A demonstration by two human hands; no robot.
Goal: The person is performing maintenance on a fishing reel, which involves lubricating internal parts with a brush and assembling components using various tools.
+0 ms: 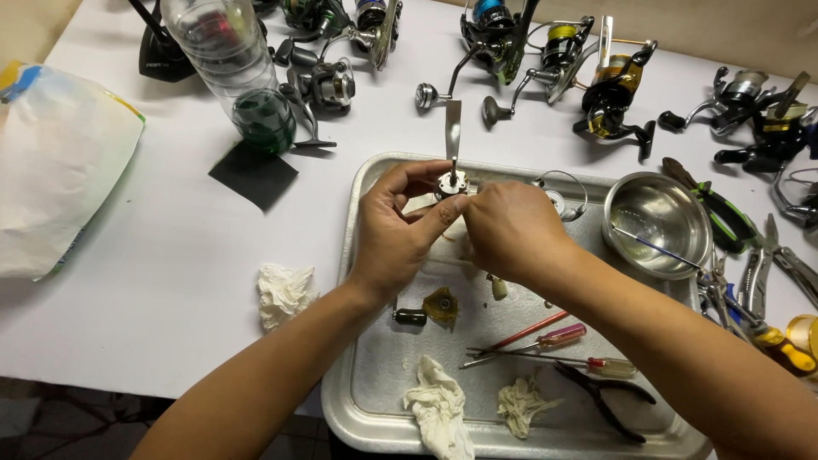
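Two bare hands are seen meeting over the far part of a metal tray (pixel 362 400) that rests on a white table (pixel 170 273). A small metal reel part (pixel 451 182), with a thin shaft standing up from it, is pinched between the fingers of the left hand (pixel 394 228) and the right hand (pixel 509 228), both closed on it from either side, just above the tray's far rim. Far across the table, several fishing reels (pixel 609 98) are spread in a row, and a clear plastic bottle (pixel 234 68) stands far left. A steel bowl (pixel 658 223) is set at the tray's right edge. On the near part of the tray, black pliers (pixel 607 399), two screwdrivers (pixel 562 336) and crumpled rags (pixel 439 409) are laid. A small amber piece (pixel 441 305) lies near the left wrist.
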